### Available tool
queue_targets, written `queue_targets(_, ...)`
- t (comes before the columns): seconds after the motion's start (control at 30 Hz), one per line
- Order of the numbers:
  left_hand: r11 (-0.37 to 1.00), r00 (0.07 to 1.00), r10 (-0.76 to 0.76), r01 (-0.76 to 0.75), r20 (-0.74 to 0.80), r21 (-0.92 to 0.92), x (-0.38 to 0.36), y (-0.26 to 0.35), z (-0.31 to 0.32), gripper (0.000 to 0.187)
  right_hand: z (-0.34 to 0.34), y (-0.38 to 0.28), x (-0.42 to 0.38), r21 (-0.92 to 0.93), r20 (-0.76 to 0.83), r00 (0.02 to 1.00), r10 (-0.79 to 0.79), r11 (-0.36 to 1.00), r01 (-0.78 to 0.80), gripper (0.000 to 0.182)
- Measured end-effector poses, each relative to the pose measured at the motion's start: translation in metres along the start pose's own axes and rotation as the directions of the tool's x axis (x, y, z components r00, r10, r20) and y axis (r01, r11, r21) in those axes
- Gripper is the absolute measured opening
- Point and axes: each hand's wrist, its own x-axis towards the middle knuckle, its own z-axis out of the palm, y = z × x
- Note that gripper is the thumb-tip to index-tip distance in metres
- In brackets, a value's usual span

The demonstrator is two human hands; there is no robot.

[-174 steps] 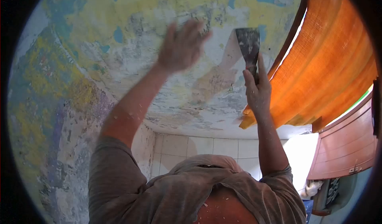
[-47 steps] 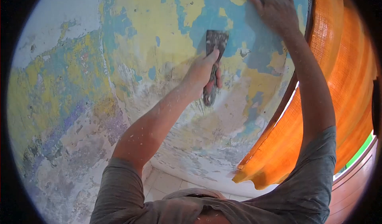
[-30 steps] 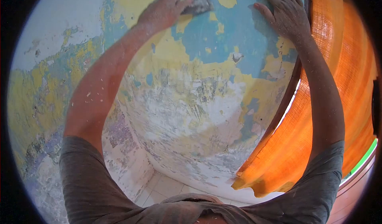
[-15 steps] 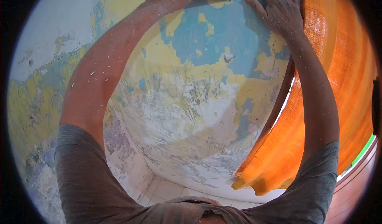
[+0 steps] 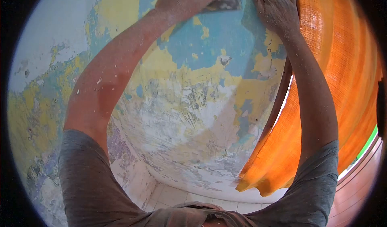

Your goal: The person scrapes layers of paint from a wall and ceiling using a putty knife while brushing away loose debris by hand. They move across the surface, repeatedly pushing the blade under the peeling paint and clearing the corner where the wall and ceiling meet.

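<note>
At the top of the view my left hand (image 5: 183, 2) is closed round a flat, dark grey rectangular scraper (image 5: 229, 0), whose blade lies against the wall (image 5: 201, 41). The wall's paint is peeling in patches of blue, yellow and white. To the right of the scraper, my right hand (image 5: 279, 10) rests on the wall with its fingers spread, close to the brown edge beside the curtain. It holds nothing. White flakes and dust cling to both forearms.
An orange curtain (image 5: 322, 65) hangs along the right side, next to a dark brown frame edge (image 5: 278, 110). Pale floor tiles (image 5: 197, 198) show at the bottom. Another worn wall surface (image 5: 44, 90) stands on the left.
The scraper shows more fully and sits slightly farther right and lower, with my left hand moved right. My right hand appears slightly farther left and higher. The whole view has shifted a little.
</note>
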Motion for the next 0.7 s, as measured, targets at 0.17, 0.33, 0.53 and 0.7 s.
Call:
queue_targets(0.17, 0.995, 0.994, -0.096, 0.095, -0.052, -0.031, 0.005, -0.02, 0.032, 0.034, 0.014, 0.014, 0.002, 0.014, -0.035, 0.999, -0.023, 1.0, 0.024, 0.053)
queue_targets(0.33, 0.993, 0.993, -0.121, 0.121, -0.011, 0.001, 0.004, -0.05, 0.019, 0.035, 0.009, 0.009, 0.001, 0.042, -0.035, 0.999, -0.003, 0.999, 0.004, 0.054)
queue_targets(0.53, 0.992, 0.989, 0.127, -0.127, -0.07, 0.005, 0.013, -0.078, 0.063, 0.044, 0.013, 0.012, 0.003, 0.011, -0.023, 1.0, -0.015, 1.0, 0.015, 0.055)
queue_targets(0.7, 0.968, 0.937, 0.241, -0.211, -0.253, 0.139, 0.01, -0.096, 0.074, 0.054, -0.004, 0.003, 0.001, 0.068, 0.01, 1.0, 0.024, 0.997, -0.024, 0.055)
